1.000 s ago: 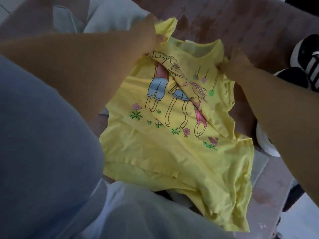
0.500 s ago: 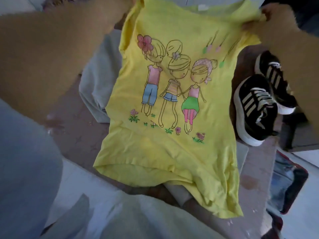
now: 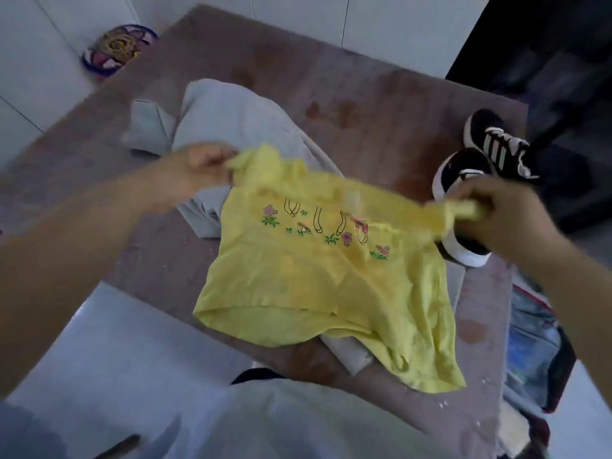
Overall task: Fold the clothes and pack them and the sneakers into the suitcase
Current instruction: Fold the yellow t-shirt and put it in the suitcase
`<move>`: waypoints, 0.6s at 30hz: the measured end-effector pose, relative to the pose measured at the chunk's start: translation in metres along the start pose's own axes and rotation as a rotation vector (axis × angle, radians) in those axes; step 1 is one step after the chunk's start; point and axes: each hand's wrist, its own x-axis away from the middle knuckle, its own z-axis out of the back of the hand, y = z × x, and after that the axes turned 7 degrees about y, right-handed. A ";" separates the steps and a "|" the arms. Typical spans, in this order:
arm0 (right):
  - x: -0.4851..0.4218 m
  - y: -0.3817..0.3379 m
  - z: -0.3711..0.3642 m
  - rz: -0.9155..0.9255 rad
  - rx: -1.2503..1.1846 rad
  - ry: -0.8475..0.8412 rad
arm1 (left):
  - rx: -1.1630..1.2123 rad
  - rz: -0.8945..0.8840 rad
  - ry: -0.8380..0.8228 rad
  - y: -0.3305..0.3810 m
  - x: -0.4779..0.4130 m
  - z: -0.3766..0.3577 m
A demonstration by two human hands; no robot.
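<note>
A yellow child's T-shirt (image 3: 318,279) with a cartoon print lies over the brown table (image 3: 364,104), its top part tipped forward so only the figures' legs and flowers show. My left hand (image 3: 195,167) pinches its left shoulder. My right hand (image 3: 496,210) grips the right shoulder. A grey garment (image 3: 231,117) lies under and behind the shirt. Two black sneakers with white soles (image 3: 477,167) stand at the table's right side, partly hidden by my right hand. An open suitcase (image 3: 536,342) with blue contents sits on the floor at the right.
A round colourful object (image 3: 116,49) lies on the white floor at the far left corner. A dark piece of furniture (image 3: 546,77) stands at the back right. My grey-clad legs (image 3: 281,422) fill the bottom of the view.
The shirt was held up spread with its whole print showing; now my hands have come down and forward, folding its top over so the print's upper half is hidden.
</note>
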 end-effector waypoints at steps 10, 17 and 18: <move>0.125 0.095 -0.087 0.072 0.284 -0.273 | -0.154 0.018 -0.124 -0.033 0.069 -0.071; 0.106 0.091 -0.062 0.138 0.419 -0.546 | -0.391 -0.044 -0.257 -0.049 0.069 -0.052; 0.106 0.086 -0.058 0.076 0.417 -0.727 | -0.384 -0.002 -0.221 -0.043 0.064 -0.049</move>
